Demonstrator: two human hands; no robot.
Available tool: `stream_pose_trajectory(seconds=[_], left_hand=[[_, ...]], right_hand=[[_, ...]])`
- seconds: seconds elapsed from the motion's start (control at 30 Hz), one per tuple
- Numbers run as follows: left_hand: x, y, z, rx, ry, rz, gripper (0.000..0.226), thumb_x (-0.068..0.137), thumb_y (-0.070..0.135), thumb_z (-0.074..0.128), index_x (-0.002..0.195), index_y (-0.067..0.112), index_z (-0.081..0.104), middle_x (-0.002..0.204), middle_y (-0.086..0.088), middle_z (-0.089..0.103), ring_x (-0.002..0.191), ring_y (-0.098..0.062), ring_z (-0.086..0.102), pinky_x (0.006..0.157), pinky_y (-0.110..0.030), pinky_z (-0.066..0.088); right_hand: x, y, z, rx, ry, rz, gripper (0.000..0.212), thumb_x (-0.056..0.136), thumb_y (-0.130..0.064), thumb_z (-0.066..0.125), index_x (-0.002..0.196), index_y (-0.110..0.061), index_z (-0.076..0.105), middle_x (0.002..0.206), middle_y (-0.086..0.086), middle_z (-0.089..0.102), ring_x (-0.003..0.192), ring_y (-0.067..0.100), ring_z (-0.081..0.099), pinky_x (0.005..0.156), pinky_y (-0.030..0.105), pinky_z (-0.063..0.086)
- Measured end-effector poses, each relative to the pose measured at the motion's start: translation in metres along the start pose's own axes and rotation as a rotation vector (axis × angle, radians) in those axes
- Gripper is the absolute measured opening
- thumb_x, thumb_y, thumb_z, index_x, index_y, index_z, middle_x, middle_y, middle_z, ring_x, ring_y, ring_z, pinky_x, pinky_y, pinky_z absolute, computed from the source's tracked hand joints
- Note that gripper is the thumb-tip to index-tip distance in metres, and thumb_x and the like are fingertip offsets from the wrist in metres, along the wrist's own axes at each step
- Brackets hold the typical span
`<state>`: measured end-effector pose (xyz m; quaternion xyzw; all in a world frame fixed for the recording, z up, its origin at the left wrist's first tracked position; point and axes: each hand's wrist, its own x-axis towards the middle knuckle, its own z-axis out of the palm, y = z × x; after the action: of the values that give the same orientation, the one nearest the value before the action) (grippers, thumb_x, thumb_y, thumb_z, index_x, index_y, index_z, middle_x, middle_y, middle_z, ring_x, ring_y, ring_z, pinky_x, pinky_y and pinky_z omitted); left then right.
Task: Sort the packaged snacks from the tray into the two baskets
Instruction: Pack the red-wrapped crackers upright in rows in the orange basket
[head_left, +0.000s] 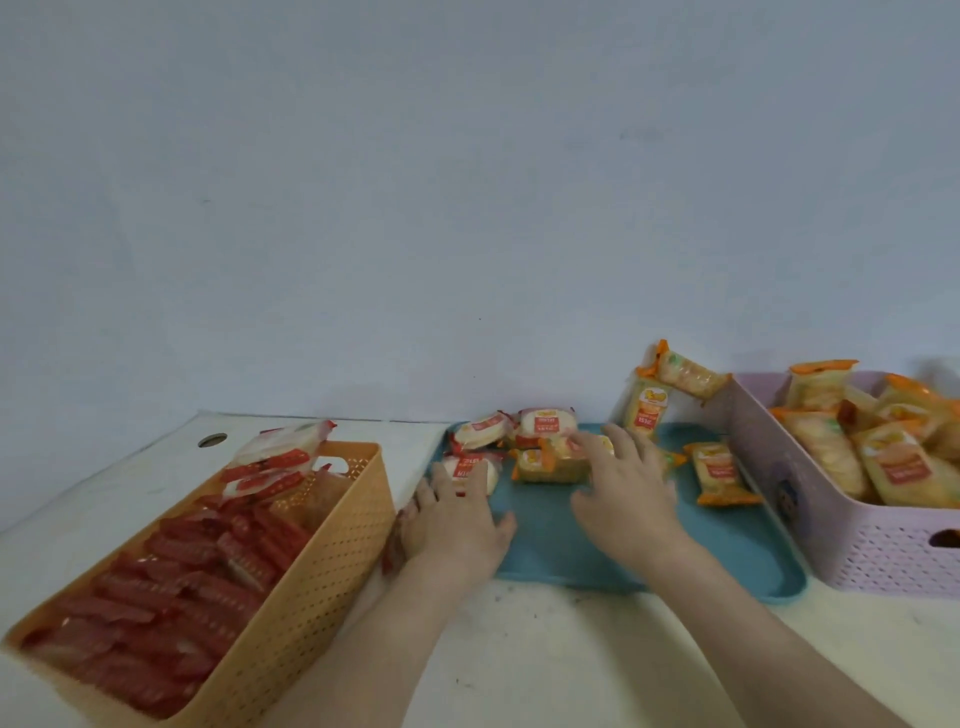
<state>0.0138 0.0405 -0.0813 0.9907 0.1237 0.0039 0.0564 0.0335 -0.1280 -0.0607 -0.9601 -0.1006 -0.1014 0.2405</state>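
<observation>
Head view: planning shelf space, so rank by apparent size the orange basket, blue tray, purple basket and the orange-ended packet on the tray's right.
1. orange basket, though nearest the camera.
2. blue tray and purple basket: unsure, the basket runs off frame.
3. orange-ended packet, clearly smallest.

Flat teal plastic tray (545, 551) sits between the baskets. Orange perforated plastic basket (332, 561) left, packed with red-wrapped snack packets (182, 587). Lilac perforated plastic basket (883, 551) right, piled with orange-wrapped snack packets (893, 462). Tray's far end: red-labelled packets (485, 431) left, orange-edged packet (719, 473) right. Two leaning orange packets (680, 374) at the lilac basket's far corner.
</observation>
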Motion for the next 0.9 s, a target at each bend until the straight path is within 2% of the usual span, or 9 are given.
stream_pose_trajectory(seconds=[0.1,0.2,0.3,0.43,0.53,0.6,0.7,0.8,0.9], left_hand=[[0.013,0.012,0.001,0.033,-0.042,0.005,0.069,0.088,0.065,0.032,0.148,0.043,0.010,0.161,-0.010,0.008,0.143,-0.035,0.018,0.109,-0.055,0.020],[0.003,0.020,0.008,-0.019,0.113,0.102,0.052,0.087,0.062,0.036,0.137,0.045,0.032,0.148,-0.005,0.032,0.130,-0.029,0.031,0.103,-0.050,0.029],[0.004,0.032,0.014,-0.151,0.200,0.201,0.039,0.085,0.059,0.039,0.119,0.043,0.048,0.129,0.005,0.040,0.117,-0.021,0.039,0.097,-0.045,0.037],[0.025,0.041,0.010,-0.626,0.232,0.150,0.026,0.079,0.045,0.048,0.093,0.033,0.067,0.103,0.010,0.061,0.101,-0.016,0.056,0.089,-0.039,0.049],[0.054,0.033,0.002,-0.617,0.355,0.074,0.027,0.084,0.029,0.055,0.109,0.034,0.063,0.120,0.001,0.056,0.113,-0.019,0.048,0.097,-0.037,0.043],[0.068,0.026,-0.005,-0.474,0.241,0.016,0.053,0.086,0.033,0.052,0.138,0.034,0.041,0.144,-0.007,0.037,0.131,-0.028,0.030,0.107,-0.042,0.034],[0.089,0.018,-0.004,-0.348,0.014,-0.028,0.072,0.089,0.041,0.049,0.151,0.034,0.013,0.159,-0.008,0.013,0.142,-0.035,0.015,0.114,-0.050,0.025],[0.103,0.010,0.002,-0.282,-0.003,-0.008,0.067,0.090,0.042,0.048,0.150,0.035,0.019,0.152,-0.009,0.028,0.134,-0.036,0.029,0.109,-0.047,0.033],[0.104,0.008,0.005,-0.279,0.095,0.010,0.050,0.091,0.039,0.051,0.139,0.033,0.040,0.133,-0.011,0.044,0.119,-0.033,0.047,0.095,-0.043,0.044]], right_hand=[[0.022,0.005,0.003,-0.122,-0.080,-0.071,0.064,0.084,-0.013,0.047,0.143,-0.034,0.032,0.158,-0.005,0.017,0.148,0.020,-0.001,0.111,0.053,0.019],[0.036,0.004,0.010,-0.175,-0.072,-0.203,0.054,0.081,-0.011,0.046,0.131,-0.031,0.043,0.148,-0.010,0.034,0.145,0.016,0.011,0.108,0.054,0.020],[0.042,0.005,0.014,-0.236,-0.107,-0.284,0.041,0.087,-0.024,0.042,0.126,-0.034,0.046,0.136,-0.010,0.047,0.135,0.015,0.030,0.104,0.056,0.020],[0.048,0.013,-0.005,-0.405,-0.186,-0.168,0.033,0.092,-0.038,0.032,0.102,-0.031,0.063,0.109,-0.006,0.054,0.114,0.018,0.049,0.102,0.055,0.022],[0.062,0.015,-0.011,-0.259,-0.021,-0.106,0.027,0.092,-0.033,0.036,0.084,-0.022,0.060,0.093,-0.002,0.062,0.099,0.023,0.059,0.095,0.045,0.035],[0.069,0.014,-0.006,-0.094,0.097,-0.094,0.025,0.092,-0.028,0.042,0.105,-0.019,0.061,0.105,0.005,0.062,0.103,0.028,0.057,0.089,0.041,0.043],[0.082,0.009,0.011,-0.070,-0.047,-0.048,0.057,0.089,-0.019,0.046,0.144,-0.023,0.032,0.134,0.014,0.047,0.124,0.034,0.042,0.101,0.044,0.040],[0.098,0.002,0.023,-0.114,-0.186,0.053,0.074,0.087,-0.017,0.049,0.149,-0.034,0.012,0.139,0.011,0.043,0.129,0.034,0.040,0.102,0.054,0.033],[0.110,0.004,0.034,-0.162,-0.105,0.086,0.055,0.086,-0.017,0.047,0.137,-0.036,0.037,0.123,0.007,0.054,0.117,0.031,0.051,0.097,0.056,0.033]])
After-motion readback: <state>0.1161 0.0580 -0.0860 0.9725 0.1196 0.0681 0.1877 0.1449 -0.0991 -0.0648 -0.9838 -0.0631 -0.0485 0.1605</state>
